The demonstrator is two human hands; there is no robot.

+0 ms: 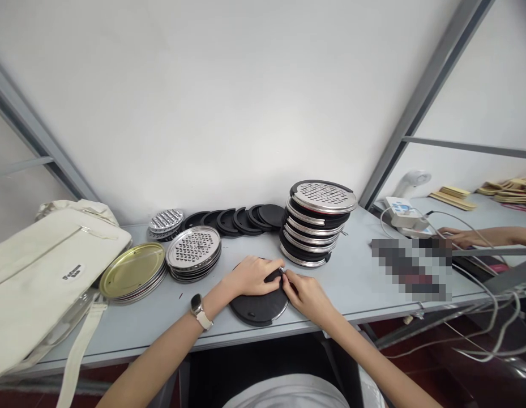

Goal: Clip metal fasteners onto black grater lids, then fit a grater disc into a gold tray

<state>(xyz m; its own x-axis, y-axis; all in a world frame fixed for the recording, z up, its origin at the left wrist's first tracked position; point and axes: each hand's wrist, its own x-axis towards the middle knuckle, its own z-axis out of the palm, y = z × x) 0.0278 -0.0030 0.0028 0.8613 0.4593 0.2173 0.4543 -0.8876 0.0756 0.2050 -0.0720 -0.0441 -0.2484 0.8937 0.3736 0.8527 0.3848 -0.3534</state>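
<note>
A round black plastic disc (258, 309) with a silver edge showing at its right lies on the bench near the front. My left hand (256, 276), a watch on its wrist, is closed over the disc's far part, with the thumb on top. At the disc's right far rim, my right hand (304, 292) pinches with thumb and index finger. A small shiny metal bit shows between the two hands' fingertips; I cannot make out what it is. Behind the disc stand a pile of round grater plates (193, 247) and a row of black discs (229, 221).
At the back right rises a tall stack of graters in black holders (324, 195). Gold-coloured round plates (133, 271), small grater plates (166, 220) and a cream bag (54, 272) are at left. Cables, a white box (402, 211) and another person's hand (462, 237) are at right.
</note>
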